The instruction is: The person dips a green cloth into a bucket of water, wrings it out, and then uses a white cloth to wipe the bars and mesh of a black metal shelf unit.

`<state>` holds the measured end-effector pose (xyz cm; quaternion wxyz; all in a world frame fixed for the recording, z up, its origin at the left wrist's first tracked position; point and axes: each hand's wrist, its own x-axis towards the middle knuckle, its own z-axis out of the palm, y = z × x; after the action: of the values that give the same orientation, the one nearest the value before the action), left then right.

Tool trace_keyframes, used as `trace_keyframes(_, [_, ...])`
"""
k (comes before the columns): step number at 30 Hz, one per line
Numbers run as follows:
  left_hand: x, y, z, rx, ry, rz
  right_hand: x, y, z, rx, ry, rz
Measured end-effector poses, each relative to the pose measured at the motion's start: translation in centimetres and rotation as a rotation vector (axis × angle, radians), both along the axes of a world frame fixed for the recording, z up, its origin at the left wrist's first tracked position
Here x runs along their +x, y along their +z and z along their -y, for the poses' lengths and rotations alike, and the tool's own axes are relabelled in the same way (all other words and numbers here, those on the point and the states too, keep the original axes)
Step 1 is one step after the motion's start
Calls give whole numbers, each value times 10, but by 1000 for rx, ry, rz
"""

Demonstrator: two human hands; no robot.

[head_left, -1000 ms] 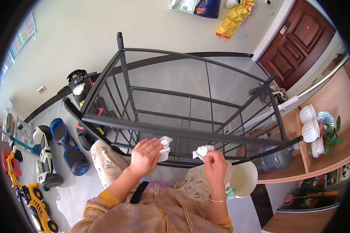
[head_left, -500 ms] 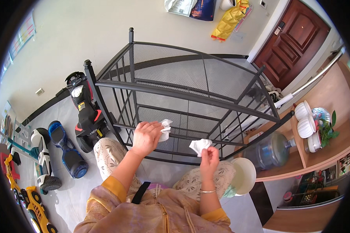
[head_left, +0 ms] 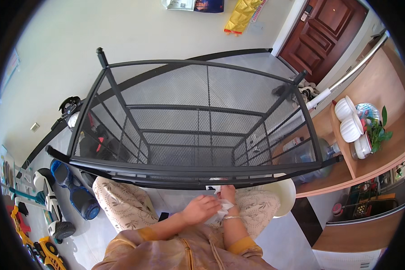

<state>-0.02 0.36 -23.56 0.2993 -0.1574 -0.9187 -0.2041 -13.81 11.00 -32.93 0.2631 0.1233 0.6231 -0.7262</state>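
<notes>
A black metal shelf rack [head_left: 193, 170] with mesh shelves stands in front of my knees. My right hand [head_left: 228, 192] is at its near lower edge, pinching a crumpled white tissue [head_left: 215, 185] that is against or just by the bars. Close beside it, above my right forearm, my left hand [head_left: 201, 209] is closed on a second thin white tissue [head_left: 224, 207]. The fingertips of the left hand are partly hidden by that tissue.
A cream bucket [head_left: 284, 198] stands by my right knee. To the right are a wooden cabinet [head_left: 301, 189] with white bowls [head_left: 350, 128] and a large water bottle [head_left: 308, 157]. A blue hoverboard [head_left: 78, 191] and yellow toy trucks [head_left: 49, 252] lie left; a brown door [head_left: 324, 38] is behind.
The rack has swung and tipped toward me, its front bars now lower and nearer. Both hands have drawn together, the left moving right and down, the right slightly down and left.
</notes>
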Motion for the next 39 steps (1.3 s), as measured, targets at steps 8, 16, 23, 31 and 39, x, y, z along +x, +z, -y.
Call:
trace_keyframes(8, [-77, -73, 12, 36, 328, 299, -38, -34, -56, 456, -260, -528])
trace_keyframes(16, [-80, -94, 12, -14, 355, 387, -52, -11, -62, 1036, -82, -947])
trace_keyframes(23, [-90, -119, -3, -36, 287, 785, -27, -26, -11, 834, 188, -954])
trace_keyframes(31, [-100, -128, 42, -210, 531, 228, -26, -13, -10, 877, 134, -1070])
trace_keyframes(39, [-73, -75, 7, 81, 157, 556, -39, -12, -47, 886, -52, -1069])
